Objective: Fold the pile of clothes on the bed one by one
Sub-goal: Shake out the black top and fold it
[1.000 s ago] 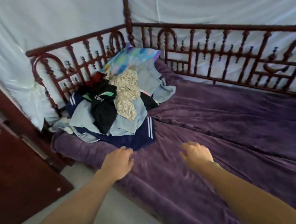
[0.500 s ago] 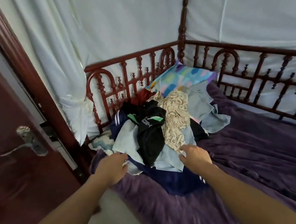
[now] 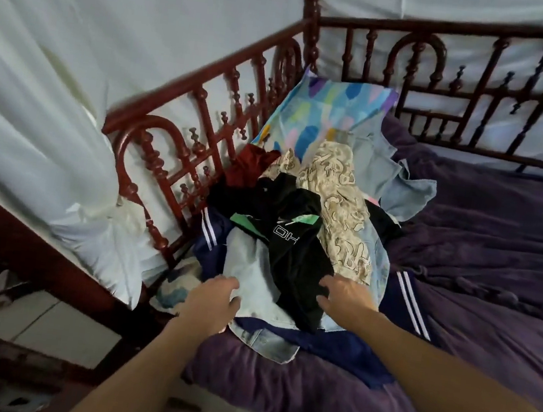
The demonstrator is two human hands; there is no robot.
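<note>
A pile of clothes lies in the corner of the purple bed [image 3: 483, 261]. On top is a black garment [image 3: 295, 254] with white lettering, beside a beige patterned piece [image 3: 342, 211], over a light blue garment [image 3: 251, 272] and a navy one with white stripes [image 3: 402, 302]. My left hand [image 3: 211, 301] rests on the light blue garment's near edge, fingers curled against the cloth. My right hand [image 3: 344, 300] lies with fingers spread on the lower end of the black garment. Neither hand shows a firm grip.
A colourful pillow [image 3: 327, 113] leans in the corner against the dark red wooden bed railing [image 3: 208, 100]. White netting [image 3: 56, 73] hangs outside the rail. A dark wooden door frame [image 3: 17, 241] stands at left, with tiled floor [image 3: 50, 325] below.
Both hands have moved forward from the bare bedspread onto the pile. The right hand shifted left from the beige piece to the black garment. My view moved closer to the corner.
</note>
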